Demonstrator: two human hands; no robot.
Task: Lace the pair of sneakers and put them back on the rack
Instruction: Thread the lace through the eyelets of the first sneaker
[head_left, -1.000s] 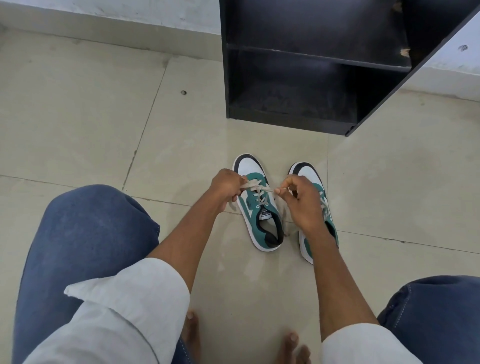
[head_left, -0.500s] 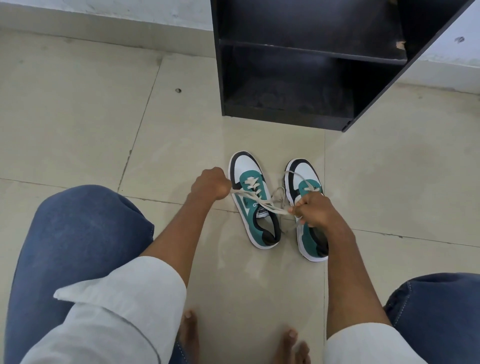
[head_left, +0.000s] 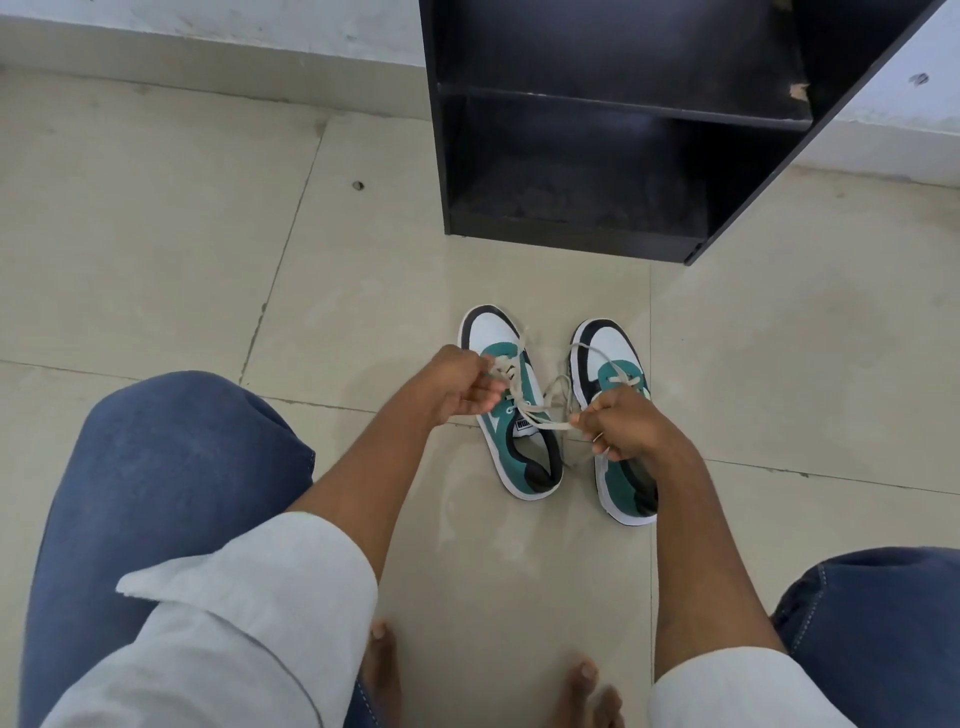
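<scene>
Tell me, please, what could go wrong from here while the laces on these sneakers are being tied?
The left hand and right hand pull the lace of the left sneaker sideways; the light shoe, held only by its lace, may slide or tip on the smooth tile floor. The right sneaker has a loose lace loop close by, which could get caught up in the knot.

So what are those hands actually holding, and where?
Both grip the left sneaker's lace: left hand near the eyelets, right hand at its free end.
</scene>
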